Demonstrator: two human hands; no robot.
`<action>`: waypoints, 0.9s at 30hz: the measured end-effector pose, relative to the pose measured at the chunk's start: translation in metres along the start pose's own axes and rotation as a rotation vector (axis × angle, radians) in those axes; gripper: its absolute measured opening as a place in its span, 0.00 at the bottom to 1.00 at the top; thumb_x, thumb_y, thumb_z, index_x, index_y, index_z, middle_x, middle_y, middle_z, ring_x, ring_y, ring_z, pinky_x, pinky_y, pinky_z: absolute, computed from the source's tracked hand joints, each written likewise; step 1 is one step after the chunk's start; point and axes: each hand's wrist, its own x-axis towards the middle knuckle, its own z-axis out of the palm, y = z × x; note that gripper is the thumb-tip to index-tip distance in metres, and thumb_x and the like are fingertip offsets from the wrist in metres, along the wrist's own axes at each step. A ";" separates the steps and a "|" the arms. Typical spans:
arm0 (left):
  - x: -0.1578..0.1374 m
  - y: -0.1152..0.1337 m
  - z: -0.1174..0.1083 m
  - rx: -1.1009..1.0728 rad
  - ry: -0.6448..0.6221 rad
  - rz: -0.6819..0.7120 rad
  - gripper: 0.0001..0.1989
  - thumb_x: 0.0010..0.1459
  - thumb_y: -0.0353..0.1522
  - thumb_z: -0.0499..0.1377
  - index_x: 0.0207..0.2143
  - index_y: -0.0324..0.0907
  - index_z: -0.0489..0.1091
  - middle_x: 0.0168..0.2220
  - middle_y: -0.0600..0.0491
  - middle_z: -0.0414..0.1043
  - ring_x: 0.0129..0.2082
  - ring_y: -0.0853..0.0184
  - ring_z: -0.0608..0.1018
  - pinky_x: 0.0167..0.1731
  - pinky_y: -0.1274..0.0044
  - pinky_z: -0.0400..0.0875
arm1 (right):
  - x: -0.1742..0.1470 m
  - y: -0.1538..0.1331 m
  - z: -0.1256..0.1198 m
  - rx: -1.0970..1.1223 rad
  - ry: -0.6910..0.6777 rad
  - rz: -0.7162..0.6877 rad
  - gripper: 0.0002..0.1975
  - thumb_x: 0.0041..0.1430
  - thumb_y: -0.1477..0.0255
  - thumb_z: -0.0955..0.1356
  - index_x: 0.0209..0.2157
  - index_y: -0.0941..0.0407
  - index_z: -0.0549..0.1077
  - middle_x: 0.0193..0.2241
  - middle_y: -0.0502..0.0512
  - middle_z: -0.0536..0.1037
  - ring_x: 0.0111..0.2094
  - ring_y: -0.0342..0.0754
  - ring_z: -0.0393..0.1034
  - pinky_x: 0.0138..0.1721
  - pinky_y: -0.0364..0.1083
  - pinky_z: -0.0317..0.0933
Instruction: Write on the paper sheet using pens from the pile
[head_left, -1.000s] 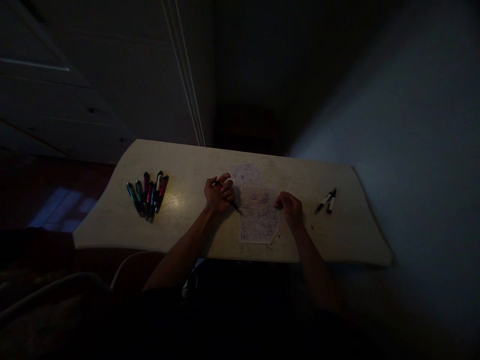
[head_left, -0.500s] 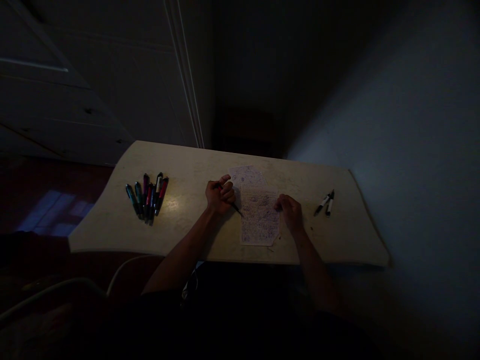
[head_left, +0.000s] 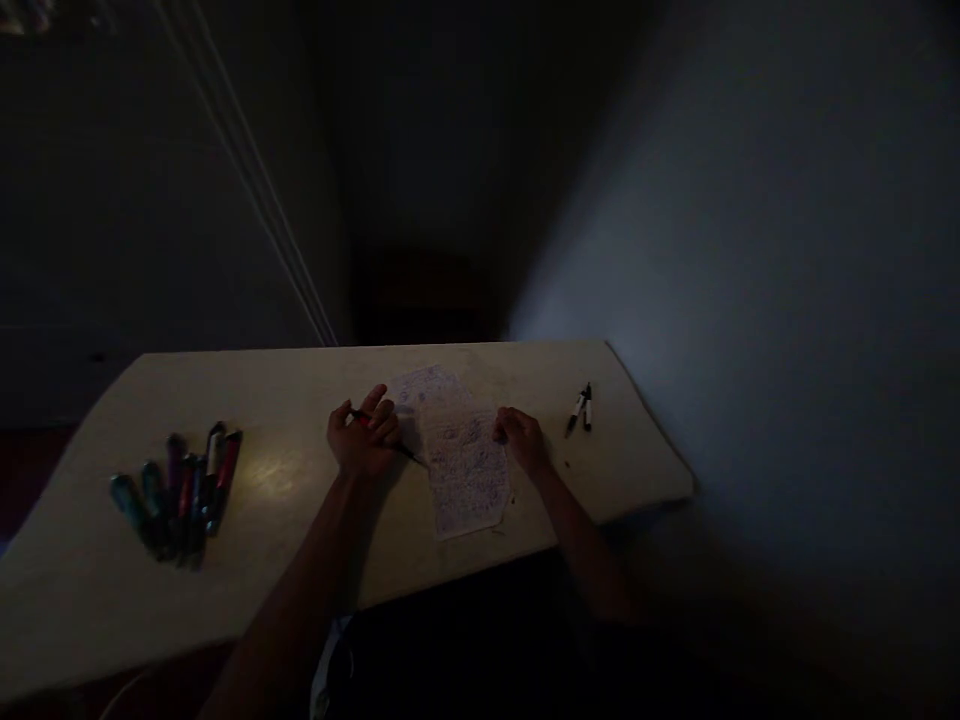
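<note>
My left hand (head_left: 365, 437) is closed around a red and black pen (head_left: 362, 419), its index finger partly raised. The pen's dark tip end points right, beside the left edge of a handwritten sheet of paper (head_left: 466, 475). At that sheet's upper right corner, my right hand (head_left: 520, 438) has its fingers closed on the edge. A second written sheet (head_left: 427, 385) shows behind, partly covered by the first. Both sheets bear dense blue-purple writing.
A group of several pens (head_left: 184, 495), teal, purple, red and dark, lies on the pale table (head_left: 300, 535) at left. Two white and black pens (head_left: 578, 410) lie at right. A pale wall (head_left: 712, 300) borders the table's right side. The room is dark.
The view has turned to the right, so the table and everything on it appear farther left and lower. Both hands keep nearly the same grip beside the paper.
</note>
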 end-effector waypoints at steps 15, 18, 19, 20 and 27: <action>0.015 -0.007 0.008 0.016 -0.019 -0.009 0.20 0.54 0.39 0.54 0.42 0.34 0.71 0.31 0.46 0.68 0.27 0.65 0.73 0.26 0.74 0.69 | 0.004 -0.011 0.005 0.145 0.037 0.081 0.27 0.50 0.45 0.68 0.21 0.56 0.68 0.19 0.48 0.67 0.21 0.40 0.62 0.24 0.41 0.58; 0.017 -0.010 0.010 0.075 0.016 -0.006 0.14 0.54 0.35 0.56 0.39 0.35 0.72 0.32 0.45 0.70 0.29 0.65 0.74 0.26 0.75 0.68 | 0.009 -0.012 0.000 0.234 0.076 0.091 0.26 0.51 0.46 0.69 0.20 0.56 0.70 0.17 0.48 0.69 0.21 0.41 0.64 0.25 0.41 0.58; 0.018 -0.011 0.010 0.090 0.020 -0.006 0.13 0.55 0.35 0.56 0.38 0.35 0.72 0.33 0.45 0.70 0.30 0.65 0.75 0.26 0.75 0.68 | 0.011 -0.012 -0.003 0.303 0.128 0.097 0.26 0.52 0.47 0.69 0.20 0.55 0.69 0.16 0.48 0.69 0.21 0.41 0.63 0.25 0.41 0.57; 0.018 -0.011 0.011 0.102 0.019 -0.008 0.12 0.56 0.35 0.56 0.37 0.36 0.72 0.33 0.46 0.70 0.29 0.66 0.75 0.26 0.76 0.68 | 0.013 -0.014 -0.006 0.405 0.162 0.114 0.25 0.54 0.48 0.68 0.19 0.55 0.68 0.15 0.48 0.68 0.20 0.41 0.63 0.24 0.41 0.57; 0.018 -0.010 0.013 0.156 0.026 0.017 0.11 0.58 0.36 0.54 0.26 0.40 0.67 0.23 0.53 0.65 0.22 0.70 0.69 0.23 0.77 0.65 | 0.019 -0.024 -0.026 1.033 0.224 0.289 0.23 0.67 0.61 0.63 0.19 0.55 0.63 0.14 0.43 0.61 0.17 0.39 0.57 0.22 0.40 0.55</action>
